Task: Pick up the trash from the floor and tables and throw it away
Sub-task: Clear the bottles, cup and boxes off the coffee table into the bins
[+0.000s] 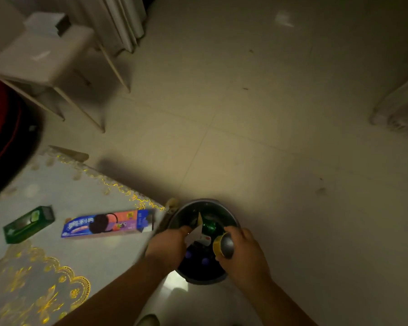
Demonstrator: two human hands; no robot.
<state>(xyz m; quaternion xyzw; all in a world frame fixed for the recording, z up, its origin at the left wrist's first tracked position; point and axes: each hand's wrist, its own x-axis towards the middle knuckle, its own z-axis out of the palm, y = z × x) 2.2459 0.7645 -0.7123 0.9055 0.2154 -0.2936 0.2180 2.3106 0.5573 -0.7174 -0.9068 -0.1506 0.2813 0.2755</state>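
Observation:
A round grey trash bin [206, 202] stands on the floor at the table's corner, with dark wrappers and a green wrapper [209, 228] inside. My right hand [244, 257] grips a yellow can [223, 245] over the bin's right rim. My left hand [169, 245] is over the bin's left rim, its fingers curled down into the opening; what they hold is hidden. A blue cookie box [108, 223] and a green box [28, 224] lie on the table [57, 189] to the left.
The table carries a pale cloth with gold embroidery. A white chair [45, 57] stands at the far left, curtains [123, 22] behind it. A dark red object [0, 128] sits at the left edge. Tiled floor [280, 114] stretches ahead and right.

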